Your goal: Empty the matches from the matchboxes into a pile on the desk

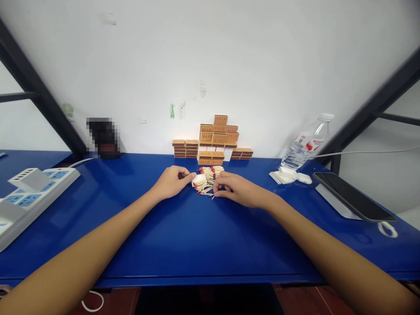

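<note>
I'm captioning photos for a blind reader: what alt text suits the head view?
A left hand touches a white tray and a right hand a heap of red-tipped matches on a blue table; matchboxes stand stacked behind, by a white wall.

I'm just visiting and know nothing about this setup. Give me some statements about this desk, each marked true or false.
1. The left hand touches a small white tray. True.
2. The right hand grips the plastic bottle. False: the right hand is at the loose matches.
3. Matchboxes are stacked behind the matches. True.
4. The phone lies at the far left. False: the phone is at the right.
5. The match heads are red. True.
6. The tabletop is green. False: the tabletop is blue.
</note>
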`<state>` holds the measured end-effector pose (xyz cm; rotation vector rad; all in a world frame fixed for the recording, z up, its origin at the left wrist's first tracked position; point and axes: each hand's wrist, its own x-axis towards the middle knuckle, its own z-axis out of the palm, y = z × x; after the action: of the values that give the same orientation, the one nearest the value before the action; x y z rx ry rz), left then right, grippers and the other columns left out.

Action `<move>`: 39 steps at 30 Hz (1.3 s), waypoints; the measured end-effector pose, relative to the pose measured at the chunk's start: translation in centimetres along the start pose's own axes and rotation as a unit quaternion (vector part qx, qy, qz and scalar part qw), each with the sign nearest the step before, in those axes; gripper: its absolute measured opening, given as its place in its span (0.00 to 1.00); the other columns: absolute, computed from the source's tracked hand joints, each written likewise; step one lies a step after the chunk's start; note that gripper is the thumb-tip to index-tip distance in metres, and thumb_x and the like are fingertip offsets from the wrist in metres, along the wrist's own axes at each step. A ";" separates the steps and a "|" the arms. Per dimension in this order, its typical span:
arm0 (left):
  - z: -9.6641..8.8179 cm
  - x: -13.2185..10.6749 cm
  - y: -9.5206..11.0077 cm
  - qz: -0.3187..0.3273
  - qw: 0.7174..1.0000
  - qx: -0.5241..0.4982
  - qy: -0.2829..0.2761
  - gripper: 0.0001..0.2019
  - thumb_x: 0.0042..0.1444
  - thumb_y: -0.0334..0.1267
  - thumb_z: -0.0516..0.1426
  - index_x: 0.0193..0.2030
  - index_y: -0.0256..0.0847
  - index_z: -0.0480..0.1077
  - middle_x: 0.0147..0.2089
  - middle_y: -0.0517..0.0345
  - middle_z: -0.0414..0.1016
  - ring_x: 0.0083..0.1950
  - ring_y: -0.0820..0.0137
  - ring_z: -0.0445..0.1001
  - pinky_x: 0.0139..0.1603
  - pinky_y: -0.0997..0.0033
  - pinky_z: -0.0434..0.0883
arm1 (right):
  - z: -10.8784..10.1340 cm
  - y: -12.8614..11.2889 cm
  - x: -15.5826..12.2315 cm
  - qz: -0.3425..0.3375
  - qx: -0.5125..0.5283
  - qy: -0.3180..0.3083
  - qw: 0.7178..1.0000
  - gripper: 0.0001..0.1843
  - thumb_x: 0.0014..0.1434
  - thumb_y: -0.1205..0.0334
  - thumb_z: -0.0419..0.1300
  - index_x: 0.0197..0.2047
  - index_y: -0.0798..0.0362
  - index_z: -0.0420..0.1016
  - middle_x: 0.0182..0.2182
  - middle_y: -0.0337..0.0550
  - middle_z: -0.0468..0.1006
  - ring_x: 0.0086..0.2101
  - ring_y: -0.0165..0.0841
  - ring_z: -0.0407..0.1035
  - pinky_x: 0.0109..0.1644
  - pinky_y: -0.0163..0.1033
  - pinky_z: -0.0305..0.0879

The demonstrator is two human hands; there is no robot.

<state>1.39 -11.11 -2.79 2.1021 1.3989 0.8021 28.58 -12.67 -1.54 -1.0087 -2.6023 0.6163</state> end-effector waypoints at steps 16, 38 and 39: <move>0.0 0.0 0.0 0.003 1.000 -0.001 0.001 0.23 0.64 0.57 0.57 0.28 0.40 0.77 0.27 0.58 0.75 0.29 0.69 0.68 0.31 0.68 0.61 | 1.0 -0.8 -0.1 0.002 -0.015 0.016 1.000 0.08 0.72 0.62 0.53 0.40 0.50 0.69 0.41 0.45 0.72 0.40 0.37 0.67 0.46 0.42 0.64; 0.0 0.1 -0.1 -0.006 1.000 -0.004 -0.006 0.22 0.64 0.56 0.57 0.30 0.40 0.77 0.28 0.59 0.75 0.30 0.70 0.68 0.32 0.68 0.61 | 1.0 -1.0 0.2 -0.009 -0.028 0.046 0.998 0.03 0.69 0.64 0.61 0.43 0.51 0.77 0.39 0.44 0.73 0.40 0.36 0.67 0.44 0.39 0.61; 0.0 0.1 -0.1 -0.008 1.000 -0.003 -0.007 0.23 0.64 0.56 0.57 0.30 0.40 0.77 0.28 0.59 0.75 0.30 0.70 0.68 0.32 0.68 0.61 | 1.1 -1.0 0.2 -0.009 -0.025 0.043 0.999 0.03 0.69 0.64 0.61 0.42 0.52 0.76 0.38 0.44 0.73 0.40 0.36 0.67 0.44 0.39 0.62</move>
<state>1.36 -11.02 -2.89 2.0859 1.4034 0.7835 27.43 -13.52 -2.04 -1.0027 -2.5592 0.4950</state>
